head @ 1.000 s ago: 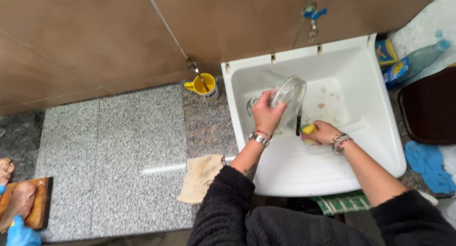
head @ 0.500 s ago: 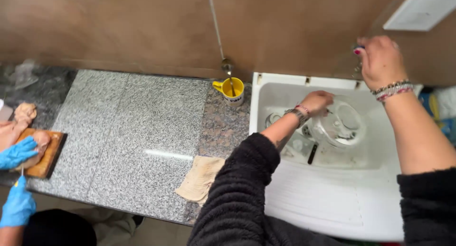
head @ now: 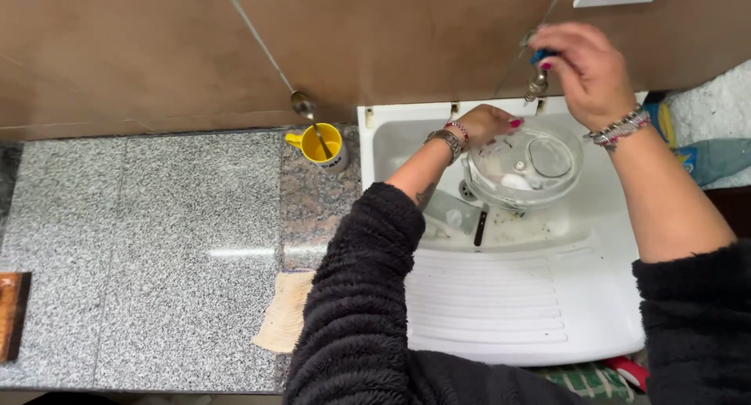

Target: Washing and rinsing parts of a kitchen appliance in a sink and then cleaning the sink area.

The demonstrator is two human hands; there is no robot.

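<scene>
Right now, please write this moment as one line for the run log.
left hand: holds glass bowl over white sink | right hand: on tap | yellow mug: on counter

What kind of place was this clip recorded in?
Most likely a home kitchen or laundry corner: a white plastic sink with a wall tap, a granite counter, and a yellow mug holding a spoon.

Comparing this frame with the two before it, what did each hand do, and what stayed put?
The right hand let go of the yellow sponge in the white plastic sink and rose to the blue-handled wall tap, which it now grips. The left hand kept hold of the clear glass bowl, turning it mouth-up under the tap. The yellow mug with a spoon and beige cloth stayed put.
</scene>
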